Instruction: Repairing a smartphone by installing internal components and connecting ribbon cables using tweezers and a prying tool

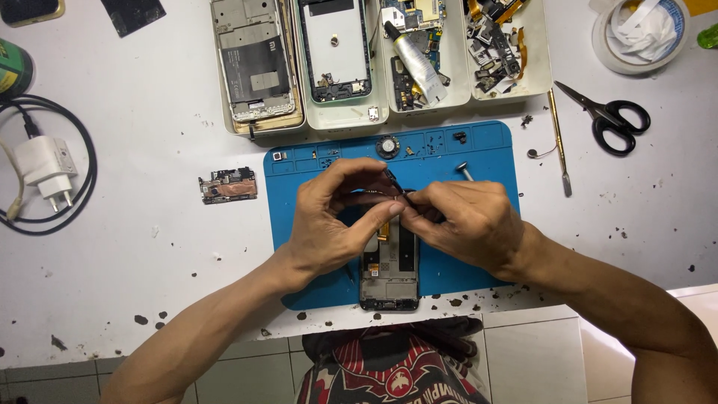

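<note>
An opened phone frame [389, 278] lies on a blue work mat [449, 153] near the table's front edge. Both my hands meet above its upper half and hide it. My left hand [333, 221] pinches a small dark part with a thin cable [394, 187] between thumb and forefinger. My right hand [467, 221] grips the same small part from the right, fingertips touching those of the left. An orange flex strip [383, 232] shows just below my fingers.
White trays [378, 112] with phone shells and parts line the back. A small circuit board [228, 185] lies left of the mat. Black scissors [609, 116] and a thin metal pry tool [559, 142] lie right. A white charger [46, 166] with black cable sits far left.
</note>
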